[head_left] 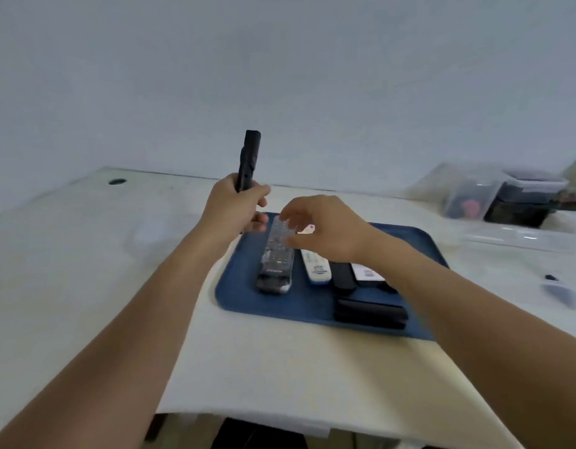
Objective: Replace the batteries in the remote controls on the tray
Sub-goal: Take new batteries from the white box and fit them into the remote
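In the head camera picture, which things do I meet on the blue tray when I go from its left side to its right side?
On the tray: grey remote with clear cover → white remote → slim black remote → white-faced remote, partly hidden by the right forearm. The black remote in front lies crosswise, so I leave it out.

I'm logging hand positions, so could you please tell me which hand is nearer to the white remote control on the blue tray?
Right. The right hand hovers just above the white remote control; the left hand is off to its left, holding a black remote upright.
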Action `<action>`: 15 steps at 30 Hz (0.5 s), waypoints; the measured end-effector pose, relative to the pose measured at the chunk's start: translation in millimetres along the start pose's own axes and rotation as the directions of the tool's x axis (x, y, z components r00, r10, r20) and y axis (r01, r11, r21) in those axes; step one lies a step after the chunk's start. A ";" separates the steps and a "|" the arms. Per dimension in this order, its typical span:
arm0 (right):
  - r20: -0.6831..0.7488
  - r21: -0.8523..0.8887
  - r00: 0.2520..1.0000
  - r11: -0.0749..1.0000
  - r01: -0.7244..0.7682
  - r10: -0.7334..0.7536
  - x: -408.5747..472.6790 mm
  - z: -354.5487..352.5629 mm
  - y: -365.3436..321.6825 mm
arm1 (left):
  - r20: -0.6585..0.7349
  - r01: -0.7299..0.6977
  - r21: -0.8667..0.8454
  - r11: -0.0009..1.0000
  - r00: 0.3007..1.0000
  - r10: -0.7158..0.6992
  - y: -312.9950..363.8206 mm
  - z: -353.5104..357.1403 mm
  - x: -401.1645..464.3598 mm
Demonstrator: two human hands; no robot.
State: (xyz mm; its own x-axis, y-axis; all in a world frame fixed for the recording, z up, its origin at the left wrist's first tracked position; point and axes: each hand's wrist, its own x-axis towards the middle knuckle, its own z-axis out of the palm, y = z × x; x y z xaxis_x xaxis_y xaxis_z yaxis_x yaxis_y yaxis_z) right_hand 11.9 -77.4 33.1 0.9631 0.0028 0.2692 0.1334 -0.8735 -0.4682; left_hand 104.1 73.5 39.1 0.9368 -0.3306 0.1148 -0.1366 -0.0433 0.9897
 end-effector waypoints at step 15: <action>0.169 -0.020 0.980 0.994 0.109 -0.104 107.4 121.6 -49.5 | -0.417 0.122 -0.023 0.992 0.901 -0.121 -100.0 -161.4 46.6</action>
State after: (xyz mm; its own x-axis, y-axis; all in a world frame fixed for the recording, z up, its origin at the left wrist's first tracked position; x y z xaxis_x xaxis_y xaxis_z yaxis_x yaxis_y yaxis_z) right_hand 137.2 25.4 -17.1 0.9696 0.1755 0.1707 0.2327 -0.8774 -0.4196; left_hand 213.4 214.7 -40.7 0.9947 0.1005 0.0198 -0.0137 -0.0618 0.9980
